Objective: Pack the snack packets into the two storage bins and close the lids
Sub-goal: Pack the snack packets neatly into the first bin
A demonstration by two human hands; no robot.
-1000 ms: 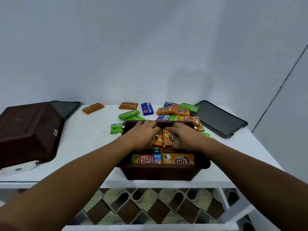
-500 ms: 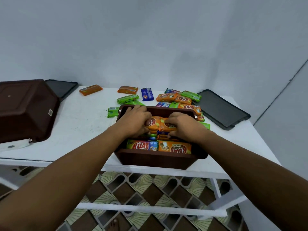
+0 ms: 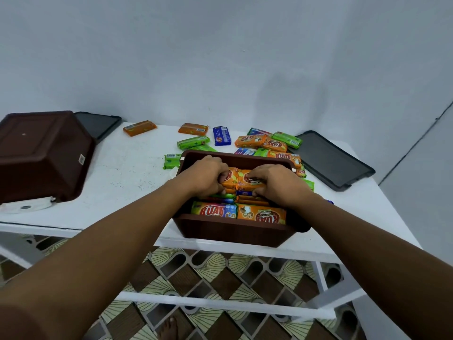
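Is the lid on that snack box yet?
No, the brown bin is open: the left hand and right hand grip packets inside it, and a dark lid lies on the table.

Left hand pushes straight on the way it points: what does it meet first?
Probably the orange packet under the left hand, which grips it, then the bin's far wall; depth unclear.

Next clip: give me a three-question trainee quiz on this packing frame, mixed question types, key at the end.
1. True or false: the far-left bin stands upright, full of packets.
2. What do the left hand and right hand grip? A) a lid B) orange packets inside the near bin C) nothing
3. How many lids sit on a bin?
Key: 1 false, it lies tipped, base showing; 2 B; 3 none, the left lid and right lid lie on the table.
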